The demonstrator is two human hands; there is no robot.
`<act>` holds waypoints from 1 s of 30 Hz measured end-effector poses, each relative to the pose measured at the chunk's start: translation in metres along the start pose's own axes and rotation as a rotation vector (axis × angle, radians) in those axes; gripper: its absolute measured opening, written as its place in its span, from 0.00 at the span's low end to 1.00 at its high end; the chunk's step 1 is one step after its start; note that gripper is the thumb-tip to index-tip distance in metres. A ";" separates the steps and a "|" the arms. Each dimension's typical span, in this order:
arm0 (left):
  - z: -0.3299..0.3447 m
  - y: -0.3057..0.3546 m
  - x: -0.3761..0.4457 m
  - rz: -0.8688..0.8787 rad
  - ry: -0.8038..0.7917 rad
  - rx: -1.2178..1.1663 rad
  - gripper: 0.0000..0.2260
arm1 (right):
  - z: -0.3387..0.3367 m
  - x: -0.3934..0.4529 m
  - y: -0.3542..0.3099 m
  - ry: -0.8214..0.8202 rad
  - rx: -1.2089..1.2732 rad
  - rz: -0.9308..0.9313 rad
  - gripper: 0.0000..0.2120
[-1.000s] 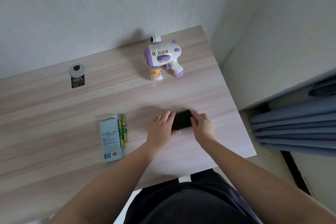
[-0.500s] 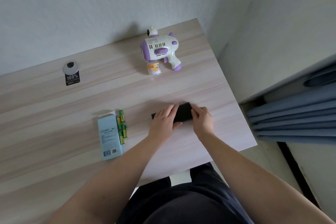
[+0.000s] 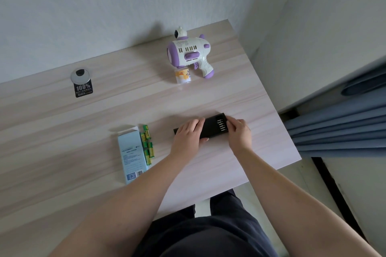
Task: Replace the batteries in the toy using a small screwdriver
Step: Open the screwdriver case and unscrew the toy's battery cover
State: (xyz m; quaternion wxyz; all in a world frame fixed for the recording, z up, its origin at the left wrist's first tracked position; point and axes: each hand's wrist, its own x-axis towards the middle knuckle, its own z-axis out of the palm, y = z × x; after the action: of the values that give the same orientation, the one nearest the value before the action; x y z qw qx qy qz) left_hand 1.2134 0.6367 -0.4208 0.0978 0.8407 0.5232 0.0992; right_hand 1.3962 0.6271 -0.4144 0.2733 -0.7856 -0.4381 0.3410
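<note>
Screwdriver case (image 3: 211,126) just slid open showing bits, left hand (image 3: 188,139) holding the sleeve, right hand (image 3: 238,131) gripping the tray, so tool's nearly out.

The pale wood-grain table top (image 3: 62,135) looks smooth and matt. The white and purple plastic toy gun (image 3: 191,54) at upper centre has a glossy shell. The flat black case (image 3: 211,128) at centre is matt, its row of small bits (image 3: 221,124) glinting like metal. The light blue paper carton (image 3: 132,156) looks matt, the green and yellow batteries (image 3: 148,144) shiny. Blue cloth curtain folds (image 3: 338,127) hang at right.
</note>
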 end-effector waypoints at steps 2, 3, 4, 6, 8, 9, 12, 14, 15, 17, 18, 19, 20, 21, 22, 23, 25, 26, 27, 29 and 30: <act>0.000 -0.006 -0.004 0.000 -0.008 0.013 0.28 | 0.000 0.001 0.000 -0.001 0.003 0.000 0.14; -0.001 -0.009 -0.005 0.003 -0.014 0.018 0.28 | 0.000 0.002 0.000 -0.004 0.006 0.000 0.14; -0.002 -0.012 -0.006 0.009 -0.025 0.024 0.28 | 0.000 0.002 0.000 -0.007 0.009 0.003 0.14; -0.005 -0.018 -0.009 0.023 -0.051 0.033 0.28 | 0.001 0.004 0.000 -0.011 0.005 0.011 0.14; -0.008 -0.022 -0.012 0.008 -0.075 0.024 0.28 | 0.002 0.005 0.000 -0.023 0.000 0.016 0.13; -0.009 -0.022 -0.013 -0.005 -0.092 0.012 0.28 | 0.002 0.004 0.000 -0.027 0.002 0.018 0.13; -0.014 -0.015 -0.015 -0.052 -0.179 -0.035 0.28 | 0.005 0.001 -0.001 -0.025 -0.002 0.016 0.14; -0.014 -0.012 -0.012 -0.065 -0.192 -0.035 0.29 | 0.005 -0.001 0.000 -0.017 -0.024 -0.009 0.14; -0.014 -0.011 -0.010 -0.067 -0.189 -0.028 0.30 | 0.005 -0.002 0.000 -0.015 -0.032 -0.030 0.14; -0.012 -0.006 -0.002 -0.060 -0.184 -0.010 0.32 | 0.007 -0.003 0.001 -0.007 -0.031 -0.060 0.14; -0.010 -0.003 0.002 -0.045 -0.180 -0.003 0.33 | 0.008 -0.003 0.001 0.004 -0.029 -0.062 0.14; -0.007 -0.001 0.005 -0.031 -0.177 0.002 0.32 | 0.009 -0.004 0.001 0.014 -0.031 -0.061 0.14; -0.005 0.001 0.007 -0.021 -0.175 0.000 0.32 | 0.009 -0.005 0.001 0.023 -0.034 -0.063 0.14; -0.004 0.002 0.009 -0.016 -0.170 -0.008 0.31 | 0.009 -0.006 0.001 0.030 -0.036 -0.069 0.14; -0.002 0.003 0.010 -0.015 -0.161 -0.020 0.30 | 0.009 -0.006 0.001 0.035 -0.036 -0.078 0.14; -0.002 0.002 0.010 -0.022 -0.158 -0.039 0.30 | 0.008 -0.005 0.001 0.037 -0.035 -0.085 0.14; -0.002 0.003 0.009 -0.062 -0.163 -0.102 0.29 | 0.007 -0.003 0.000 0.035 -0.036 -0.089 0.13; -0.002 0.003 0.009 -0.086 -0.170 -0.137 0.29 | 0.007 -0.003 0.000 0.033 -0.039 -0.089 0.13; -0.002 0.003 0.009 -0.106 -0.178 -0.162 0.30 | 0.007 -0.002 0.000 0.031 -0.039 -0.086 0.13; -0.001 0.003 0.007 -0.132 -0.188 -0.185 0.30 | 0.006 -0.001 0.000 0.020 -0.035 -0.074 0.13; -0.001 0.003 0.006 -0.140 -0.195 -0.189 0.30 | 0.006 -0.001 0.000 0.013 -0.031 -0.066 0.13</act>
State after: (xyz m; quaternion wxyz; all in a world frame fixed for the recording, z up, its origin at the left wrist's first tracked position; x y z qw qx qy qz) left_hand 1.2180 0.6408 -0.4192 0.2337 0.7949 0.5569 0.0589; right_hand 1.3917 0.6268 -0.4179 0.2749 -0.7770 -0.4673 0.3200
